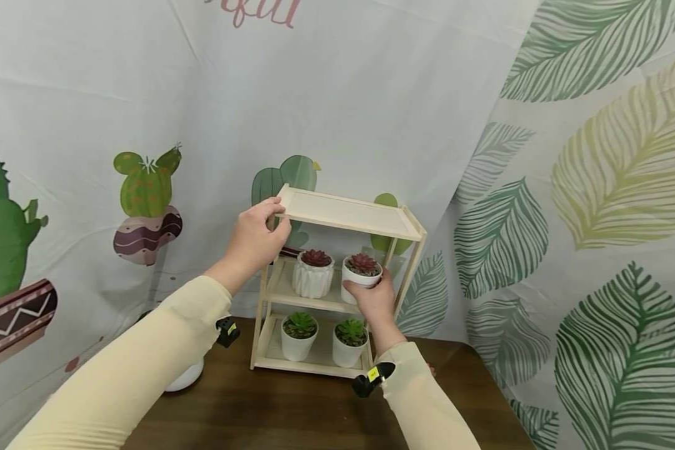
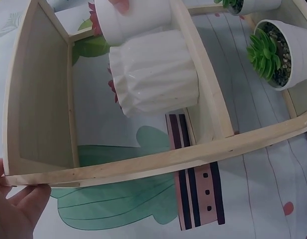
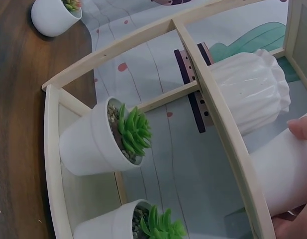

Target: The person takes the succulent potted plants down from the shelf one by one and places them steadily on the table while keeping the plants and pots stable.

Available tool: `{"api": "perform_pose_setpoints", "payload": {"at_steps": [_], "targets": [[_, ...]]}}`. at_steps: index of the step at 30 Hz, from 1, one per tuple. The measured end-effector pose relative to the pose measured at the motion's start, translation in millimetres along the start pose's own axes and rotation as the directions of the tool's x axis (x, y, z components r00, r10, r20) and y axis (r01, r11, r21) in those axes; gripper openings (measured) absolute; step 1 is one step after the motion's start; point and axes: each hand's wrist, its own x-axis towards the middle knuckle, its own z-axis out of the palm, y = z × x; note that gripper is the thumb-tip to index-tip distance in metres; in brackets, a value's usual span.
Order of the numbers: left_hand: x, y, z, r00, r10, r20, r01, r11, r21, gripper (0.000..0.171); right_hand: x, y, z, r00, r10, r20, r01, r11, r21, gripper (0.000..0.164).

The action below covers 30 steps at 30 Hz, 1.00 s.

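A small wooden shelf rack [image 1: 345,211] stands on the table. My left hand [image 1: 257,235] pinches its top left front corner. With the thumb in front, my right hand [image 1: 378,303] grips a white pot with a red succulent [image 1: 353,276] at the right of the middle tier. Left of that pot stands a fluted white pot [image 1: 313,279], also with a red succulent. Two white pots with green succulents, one left [image 1: 299,345] and one right [image 1: 347,354], occupy the bottom tier. Whether the held pot's base touches its tier is hidden in the head view.
A rounded white pot [image 3: 52,19] with a small succulent sits on the brown wooden table [image 1: 281,409], left of the rack. Behind the rack hangs a pale cloth [image 1: 371,106] printed with cacti, and a leaf-patterned one [image 1: 590,206] hangs at the right.
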Motion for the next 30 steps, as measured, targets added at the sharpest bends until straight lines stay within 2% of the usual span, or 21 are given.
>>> {"api": "perform_pose_setpoints", "payload": {"at_steps": [15,30], "targets": [[0.0,-1.6,4.9,0.998,0.035,-0.055,-0.032,0.999,0.043,0.04,4,-6,-10,0.998,0.008,0.065,-0.002,0.996,-0.089,0.095],[-0.5,-1.2,5.5,0.997,0.035,-0.071,-0.032,0.999,0.037,0.037,8,-9,-15,0.994,0.033,0.105,-0.024,0.996,-0.086,0.092]]}}
